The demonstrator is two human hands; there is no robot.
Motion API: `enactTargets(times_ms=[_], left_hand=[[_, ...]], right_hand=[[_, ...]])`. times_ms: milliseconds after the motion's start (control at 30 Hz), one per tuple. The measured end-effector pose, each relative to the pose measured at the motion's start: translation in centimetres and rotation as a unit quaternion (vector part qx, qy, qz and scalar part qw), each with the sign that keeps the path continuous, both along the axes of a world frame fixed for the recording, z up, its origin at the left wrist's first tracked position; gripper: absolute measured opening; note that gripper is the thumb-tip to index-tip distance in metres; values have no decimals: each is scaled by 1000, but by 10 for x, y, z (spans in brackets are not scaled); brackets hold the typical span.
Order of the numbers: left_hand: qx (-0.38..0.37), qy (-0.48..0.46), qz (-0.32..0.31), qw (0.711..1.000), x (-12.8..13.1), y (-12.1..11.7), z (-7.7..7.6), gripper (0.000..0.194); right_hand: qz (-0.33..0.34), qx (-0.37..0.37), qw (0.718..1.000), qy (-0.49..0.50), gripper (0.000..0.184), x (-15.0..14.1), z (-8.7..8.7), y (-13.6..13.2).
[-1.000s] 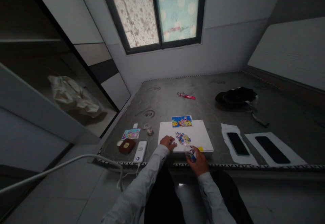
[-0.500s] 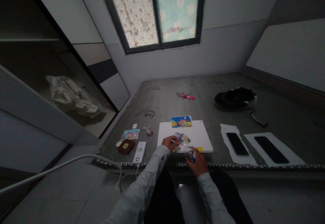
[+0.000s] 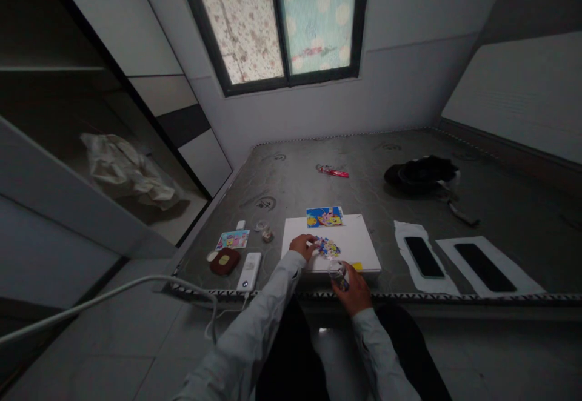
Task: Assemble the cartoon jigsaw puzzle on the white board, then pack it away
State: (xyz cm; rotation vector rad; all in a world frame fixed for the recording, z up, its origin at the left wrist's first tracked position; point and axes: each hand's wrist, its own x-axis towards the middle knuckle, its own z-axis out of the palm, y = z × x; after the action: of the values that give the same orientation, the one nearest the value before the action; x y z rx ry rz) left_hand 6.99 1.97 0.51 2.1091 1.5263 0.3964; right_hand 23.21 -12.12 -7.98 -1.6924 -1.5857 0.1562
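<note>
A pile of tiny colourful jigsaw puzzle pieces (image 3: 328, 248) lies on a white box (image 3: 359, 240) at the edge of the mattress. At the left side of that pile is my left hand (image 3: 302, 247), its fingers bent together; anything pinched in them is too small to make out. My right hand (image 3: 356, 293) is wrapped around a small clear jar (image 3: 337, 272), tilted by the box's front edge, with some contents showing through. Behind the pile, a bright cartoon picture card (image 3: 324, 217) rests on the box's far edge.
Left of the box are a white power bank (image 3: 250, 272) with a cable, a brown case (image 3: 224, 261), another picture card (image 3: 233, 240) and a little jar (image 3: 267, 234). Two phones (image 3: 424, 257) lie on white sheets at right. A dark cap (image 3: 422, 174) and red item (image 3: 334, 171) lie farther back.
My left hand has shifted slightly up and left, its fingers now at the left edge of the pile. The right hand keeps hold of the jar, nearly still.
</note>
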Motion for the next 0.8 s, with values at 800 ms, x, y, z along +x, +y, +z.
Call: enactTargets(times_ms=[800], left_hand=[[-53, 115, 10, 992, 9, 55, -20, 35]], right_hand=[[-9, -15, 1000, 10, 51, 3, -2, 4]])
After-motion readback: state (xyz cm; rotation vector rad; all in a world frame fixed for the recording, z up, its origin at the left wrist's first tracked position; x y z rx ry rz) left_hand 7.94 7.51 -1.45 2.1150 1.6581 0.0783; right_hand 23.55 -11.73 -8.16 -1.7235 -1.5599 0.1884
